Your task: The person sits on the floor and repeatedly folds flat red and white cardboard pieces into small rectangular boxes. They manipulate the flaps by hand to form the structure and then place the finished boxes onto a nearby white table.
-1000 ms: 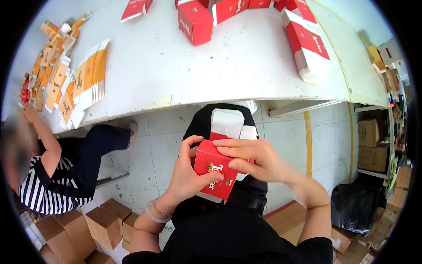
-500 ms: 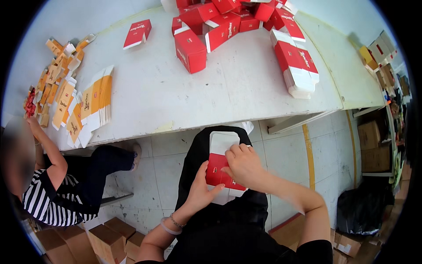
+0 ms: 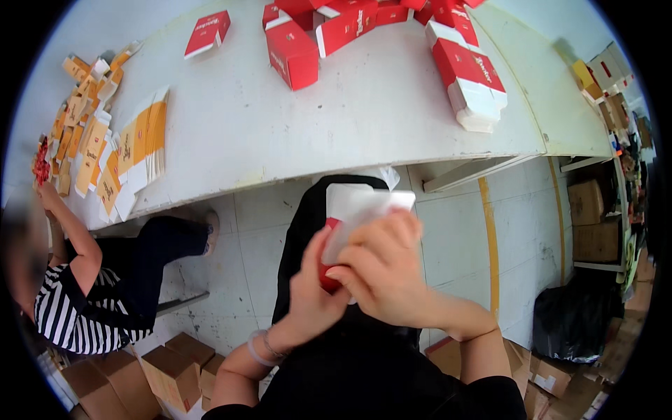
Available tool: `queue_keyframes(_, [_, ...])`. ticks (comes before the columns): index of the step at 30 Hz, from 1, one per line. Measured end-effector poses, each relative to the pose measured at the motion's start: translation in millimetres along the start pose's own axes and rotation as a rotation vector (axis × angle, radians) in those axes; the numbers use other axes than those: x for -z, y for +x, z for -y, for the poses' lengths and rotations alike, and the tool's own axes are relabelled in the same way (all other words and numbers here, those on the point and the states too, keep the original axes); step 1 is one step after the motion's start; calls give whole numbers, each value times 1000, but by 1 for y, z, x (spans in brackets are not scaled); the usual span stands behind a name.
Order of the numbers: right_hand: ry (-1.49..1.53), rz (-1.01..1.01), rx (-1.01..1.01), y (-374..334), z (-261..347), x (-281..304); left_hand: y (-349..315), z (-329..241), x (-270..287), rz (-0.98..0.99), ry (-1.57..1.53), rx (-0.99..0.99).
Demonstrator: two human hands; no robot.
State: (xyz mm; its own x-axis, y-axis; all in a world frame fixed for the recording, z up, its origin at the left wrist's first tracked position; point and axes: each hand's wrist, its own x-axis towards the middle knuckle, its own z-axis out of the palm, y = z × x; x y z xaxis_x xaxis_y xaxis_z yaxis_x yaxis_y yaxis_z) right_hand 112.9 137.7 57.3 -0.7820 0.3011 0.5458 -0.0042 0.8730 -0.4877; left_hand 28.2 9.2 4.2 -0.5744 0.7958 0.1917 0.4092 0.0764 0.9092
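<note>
Over my lap I have a red and white folding carton [image 3: 346,199] between my hands. My left hand [image 3: 315,283] grips its left and lower side, with the thumb raised along the edge. My right hand [image 3: 385,262] is closed on the right part, where a pale panel tilts up, blurred by motion. A little red shows between the hands; the rest of the carton is covered by my fingers. Whether the raised panel belongs to the same carton or to a second one I cannot tell.
On the white table [image 3: 231,126] lies a stack of flat red cartons [image 3: 465,77] at right. Assembled red boxes [image 3: 292,56] pile up at the back. Yellow cartons [image 3: 143,136] lie at left beside a co-worker [image 3: 84,294]. Brown cardboard boxes [image 3: 171,374] stand on the floor.
My right hand has gone from lying on the carton's red face to gripping and lifting a pale panel. The view has shifted, so the table things sit higher and slightly left.
</note>
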Motion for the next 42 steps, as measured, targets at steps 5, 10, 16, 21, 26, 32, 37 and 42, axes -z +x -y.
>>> queue_keyframes(5, [143, -146, -41, -5, -9, 4, 3, 1, 20, 104, -685, 163])
queue_keyframes(10, [269, -245, 56, -37, -7, -17, 1, 24, 17, 299, -636, 36])
queue_keyframes(16, [317, -270, -99, -28, -20, -11, 3, 25, 14, 208, -358, 24])
queue_keyframes(21, [1123, -142, -719, -4, -27, 8, 13, 18, 26, 257, -96, -163])
queue_keyframes(26, [678, 311, -461, -16, -23, 11, 11, 15, 27, 155, -108, -3])
queue_keyframes(32, [534, 265, -262, -21, -23, 1, 11, 13, 26, 149, -99, 20])
queue_keyframes(37, [520, 355, -161, -22, -15, -7, 9, 13, 22, 90, -99, 182])
queue_keyframes(42, [507, 483, -101, -14, -44, -10, 11, 19, 24, 68, -289, 195])
